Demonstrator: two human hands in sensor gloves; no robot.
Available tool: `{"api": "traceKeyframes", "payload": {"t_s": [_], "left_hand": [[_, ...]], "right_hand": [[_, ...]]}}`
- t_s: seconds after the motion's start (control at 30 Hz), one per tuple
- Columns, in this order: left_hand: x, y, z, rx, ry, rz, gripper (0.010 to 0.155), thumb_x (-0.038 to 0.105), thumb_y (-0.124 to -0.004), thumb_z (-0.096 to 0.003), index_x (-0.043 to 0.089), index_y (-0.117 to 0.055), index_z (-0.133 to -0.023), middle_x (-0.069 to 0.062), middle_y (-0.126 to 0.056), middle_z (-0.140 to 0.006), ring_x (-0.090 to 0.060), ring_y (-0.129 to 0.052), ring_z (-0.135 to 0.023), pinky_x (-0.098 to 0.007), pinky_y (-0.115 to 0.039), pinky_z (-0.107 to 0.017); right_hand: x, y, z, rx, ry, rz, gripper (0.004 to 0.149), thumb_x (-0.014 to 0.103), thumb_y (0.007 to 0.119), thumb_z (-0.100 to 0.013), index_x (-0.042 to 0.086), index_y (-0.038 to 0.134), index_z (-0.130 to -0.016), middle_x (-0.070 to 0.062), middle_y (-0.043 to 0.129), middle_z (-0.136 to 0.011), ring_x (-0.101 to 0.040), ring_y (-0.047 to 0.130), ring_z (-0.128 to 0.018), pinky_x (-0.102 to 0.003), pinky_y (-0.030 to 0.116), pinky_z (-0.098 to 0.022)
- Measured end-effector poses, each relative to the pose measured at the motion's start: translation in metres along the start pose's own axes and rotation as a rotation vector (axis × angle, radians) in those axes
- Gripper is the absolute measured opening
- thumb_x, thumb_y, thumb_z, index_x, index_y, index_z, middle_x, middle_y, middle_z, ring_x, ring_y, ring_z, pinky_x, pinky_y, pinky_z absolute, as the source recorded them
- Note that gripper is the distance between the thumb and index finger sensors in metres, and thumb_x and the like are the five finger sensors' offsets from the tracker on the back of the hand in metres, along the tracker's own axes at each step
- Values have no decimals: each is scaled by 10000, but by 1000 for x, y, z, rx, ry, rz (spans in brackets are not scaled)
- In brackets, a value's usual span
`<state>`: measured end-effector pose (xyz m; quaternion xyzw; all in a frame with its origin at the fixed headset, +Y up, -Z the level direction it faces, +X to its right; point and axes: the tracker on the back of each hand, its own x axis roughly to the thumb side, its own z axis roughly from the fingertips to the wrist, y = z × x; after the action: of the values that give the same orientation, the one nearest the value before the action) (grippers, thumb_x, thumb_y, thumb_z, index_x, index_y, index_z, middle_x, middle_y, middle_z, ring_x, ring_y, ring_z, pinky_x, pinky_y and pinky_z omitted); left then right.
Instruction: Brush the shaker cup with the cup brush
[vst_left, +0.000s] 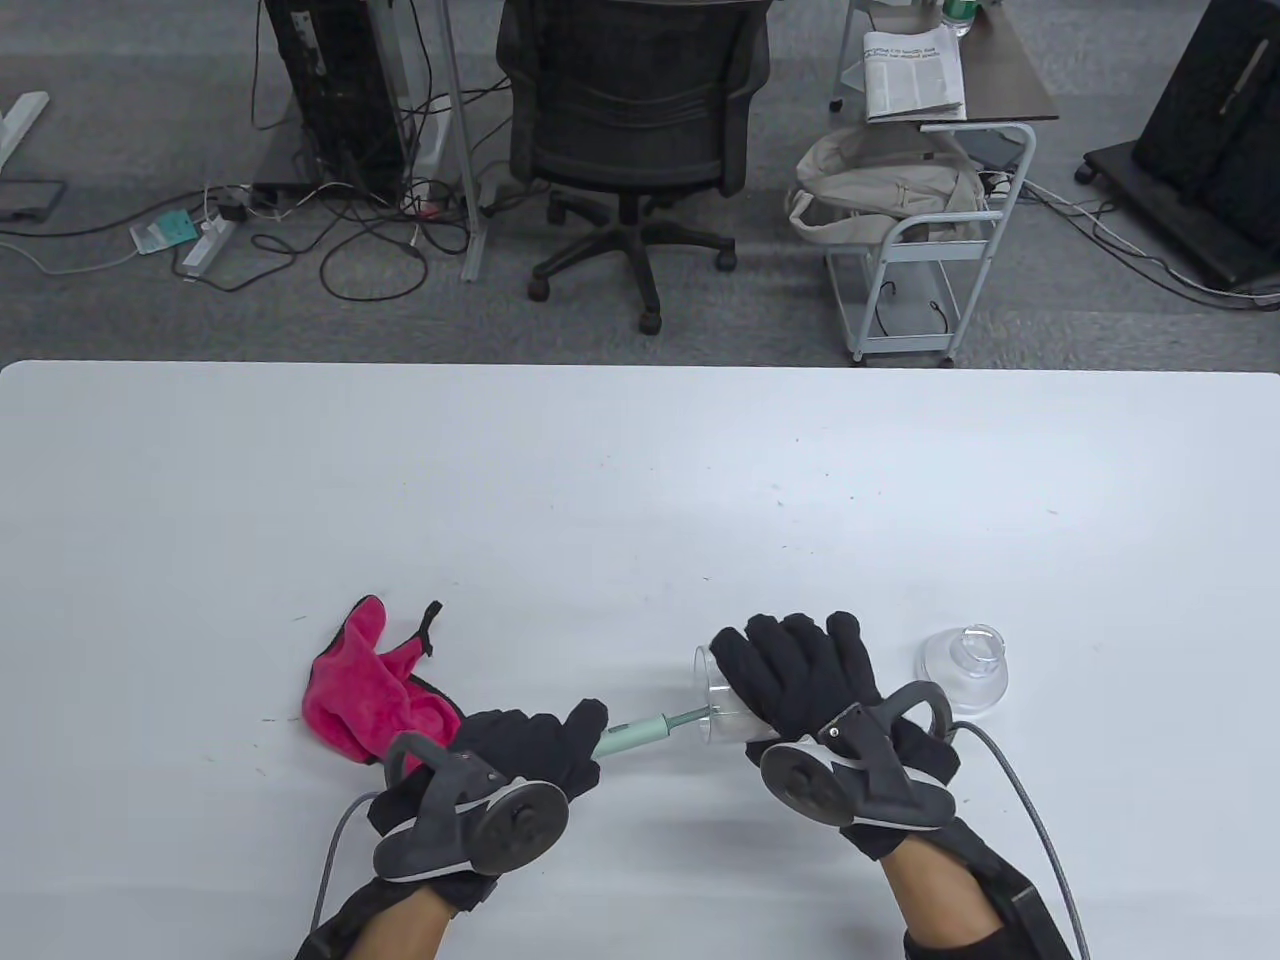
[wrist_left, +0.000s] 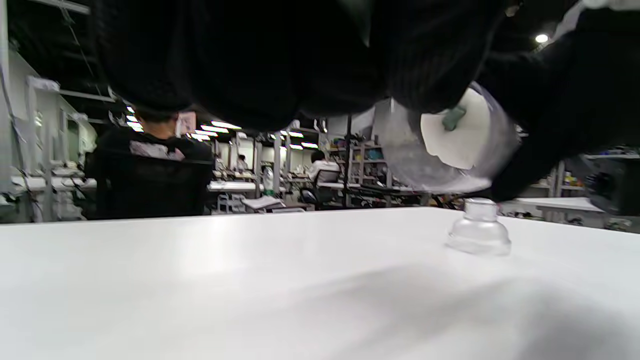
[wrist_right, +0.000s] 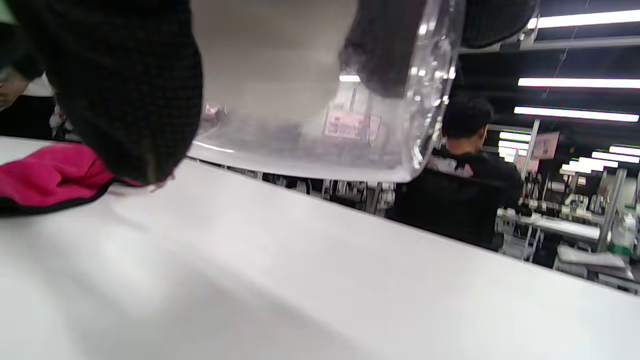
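The clear shaker cup (vst_left: 722, 700) lies on its side in my right hand (vst_left: 800, 680), held above the table with its mouth facing left. My left hand (vst_left: 520, 750) grips the green handle of the cup brush (vst_left: 640, 735). The brush's stem runs into the cup's mouth. In the left wrist view the white brush head (wrist_left: 450, 137) sits inside the cup (wrist_left: 400, 160). In the right wrist view the cup's clear wall (wrist_right: 310, 100) fills the top, with my gloved fingers (wrist_right: 125, 90) around it.
A pink cloth (vst_left: 375, 690) lies on the white table (vst_left: 640, 500) left of my left hand; it also shows in the right wrist view (wrist_right: 45, 180). The cup's clear domed lid (vst_left: 965, 665) stands right of my right hand, also in the left wrist view (wrist_left: 479, 230).
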<state>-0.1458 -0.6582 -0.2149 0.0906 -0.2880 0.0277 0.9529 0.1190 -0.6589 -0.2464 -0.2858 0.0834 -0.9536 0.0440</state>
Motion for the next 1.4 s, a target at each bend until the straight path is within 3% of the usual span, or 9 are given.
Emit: {"api": "traceKeyframes", "payload": {"t_s": [0.13,0.23,0.33,0.4,0.63,0.9,1.03,1.2,1.4], "left_hand": [[-1,-9,-4,-78,-23,70,543,447,-843,-503,245,-735,-996,19,-999,-575,-227,-1015,-382,-532,-851,-503],[-3,-15,-6,-151,2,109,542,451,-826,-514,254,-721,-1008,9,-997,-573,-238,-1011,-386,-543,-844,-516],[-6,-14,-7,-273,51,205,540,420,-842,-525,246,-707,-1018,10,-1000,-591,-249,-1017,-415,-550,-833,-541],[-8,-7,-6,-191,42,212,543,404,-857,-521,232,-717,-1016,-15,-998,-585,-262,-1009,-421,-559,-819,-552],[-13,7,4,-35,26,45,543,414,-857,-512,229,-728,-1007,-4,-990,-614,-254,-1011,-459,-570,-800,-566],[4,-4,-5,-167,9,50,556,403,-824,-532,243,-674,-1044,-2,-974,-660,-257,-1010,-511,-590,-775,-611],[-7,7,1,-54,60,0,548,392,-840,-530,235,-694,-1034,-11,-975,-655,-263,-1007,-500,-593,-772,-602],[3,-2,-3,-114,33,-38,548,405,-835,-529,246,-693,-1034,-17,-977,-667,-264,-1015,-508,-591,-780,-593],[10,-13,-7,-221,-2,-22,560,390,-817,-538,243,-660,-1055,-5,-969,-704,-270,-1013,-571,-597,-762,-626]], "right_hand": [[21,-3,-1,118,-99,-113,1059,503,986,-365,247,287,-1118,-109,513,-1155,-443,690,-1008,-691,564,-741],[25,-4,1,-21,-105,52,1062,558,956,-347,257,273,-1104,-80,525,-1142,-392,728,-1001,-660,597,-746],[10,-8,3,-150,-56,-63,1068,539,967,-345,236,278,-1102,-104,526,-1133,-416,720,-989,-679,582,-735],[-4,-8,7,-198,-7,-75,1067,528,973,-348,241,275,-1102,-106,513,-1137,-419,702,-997,-684,576,-733],[0,-6,5,1,-2,-66,1065,511,974,-360,235,273,-1112,-113,510,-1148,-435,699,-1006,-683,576,-741],[-1,0,1,-157,-20,-100,1069,543,966,-332,226,290,-1098,-110,539,-1122,-410,740,-976,-601,672,-732],[-20,5,5,-51,31,-52,1066,520,978,-347,228,289,-1107,-119,526,-1133,-429,716,-987,-616,647,-738],[6,11,-4,37,-70,-114,1063,512,984,-345,242,293,-1107,-108,527,-1136,-429,709,-994,-620,637,-745],[6,9,-6,-85,-70,-122,1068,553,965,-325,236,298,-1097,-101,554,-1119,-401,754,-972,-594,687,-722]]}}
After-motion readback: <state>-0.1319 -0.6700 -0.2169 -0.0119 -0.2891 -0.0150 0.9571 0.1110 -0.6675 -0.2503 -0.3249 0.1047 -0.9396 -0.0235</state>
